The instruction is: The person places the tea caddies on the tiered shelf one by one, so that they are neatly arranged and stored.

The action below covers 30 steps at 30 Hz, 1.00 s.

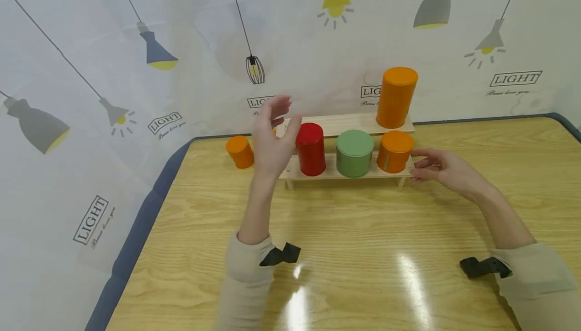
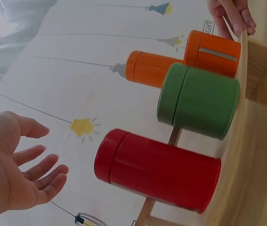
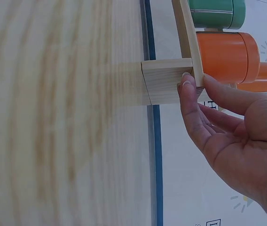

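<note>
The wooden rack [image 1: 345,123], with two tiers, stands on the wood-grained surface [image 1: 354,230] — it is the thing the right hand [image 1: 442,169] holds. That hand pinches the right end of the rack's lower tier, thumb along the board's upper side and fingertips beneath it, the gap between them narrow. The left hand [image 1: 272,142] is at the rack's left end, raised and wide, thumb apart from loosely bent fingers; it holds nothing, and in the left wrist view it sits clear of the red canister [image 1: 310,150].

On the rack's lower tier, three canisters stand upright: the red one toward the left end, the green canister [image 1: 354,153] in the middle, and the short orange canister [image 1: 395,153] toward the right end, near the right thumb. The tall orange canister [image 1: 397,98] stands on the rack's upper tier, near its right end. Left of the rack, the small orange canister [image 1: 240,152] rests on the surface, apart from it. Behind the rack hangs a white sheet [image 1: 204,28] printed with lamps and the word LIGHT. Dark straps [image 1: 281,255] cross both beige sleeves [image 1: 247,285].
</note>
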Each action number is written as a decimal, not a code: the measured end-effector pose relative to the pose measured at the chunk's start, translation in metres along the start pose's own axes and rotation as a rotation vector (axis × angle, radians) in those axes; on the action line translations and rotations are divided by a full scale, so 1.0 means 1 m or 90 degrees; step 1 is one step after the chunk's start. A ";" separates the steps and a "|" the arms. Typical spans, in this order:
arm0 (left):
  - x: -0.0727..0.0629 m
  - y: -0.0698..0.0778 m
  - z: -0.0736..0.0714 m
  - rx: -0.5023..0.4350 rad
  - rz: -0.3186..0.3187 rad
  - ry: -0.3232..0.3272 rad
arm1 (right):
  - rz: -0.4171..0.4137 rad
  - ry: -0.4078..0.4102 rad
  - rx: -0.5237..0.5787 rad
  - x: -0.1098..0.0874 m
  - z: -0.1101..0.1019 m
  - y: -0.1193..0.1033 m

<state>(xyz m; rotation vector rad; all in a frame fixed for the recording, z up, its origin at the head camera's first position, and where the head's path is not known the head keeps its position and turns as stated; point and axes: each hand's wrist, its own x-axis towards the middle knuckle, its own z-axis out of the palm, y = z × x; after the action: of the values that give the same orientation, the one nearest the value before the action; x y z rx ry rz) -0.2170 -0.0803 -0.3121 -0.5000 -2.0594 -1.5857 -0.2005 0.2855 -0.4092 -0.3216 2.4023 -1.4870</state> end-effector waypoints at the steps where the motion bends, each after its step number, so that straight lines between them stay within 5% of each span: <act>1: -0.001 -0.004 -0.004 0.008 -0.002 0.004 | 0.001 0.000 -0.001 0.000 0.000 0.000; 14: -0.009 -0.052 -0.048 0.077 -0.035 0.051 | 0.005 -0.002 -0.002 0.000 0.000 0.001; 30: -0.018 -0.104 -0.085 0.169 -0.163 0.055 | -0.005 0.001 0.004 -0.001 0.000 0.001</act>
<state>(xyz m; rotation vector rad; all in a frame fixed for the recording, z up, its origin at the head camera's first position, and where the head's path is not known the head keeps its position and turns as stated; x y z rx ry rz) -0.2479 -0.1896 -0.3869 -0.0727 -2.2921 -1.4087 -0.1997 0.2861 -0.4101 -0.3287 2.4005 -1.4975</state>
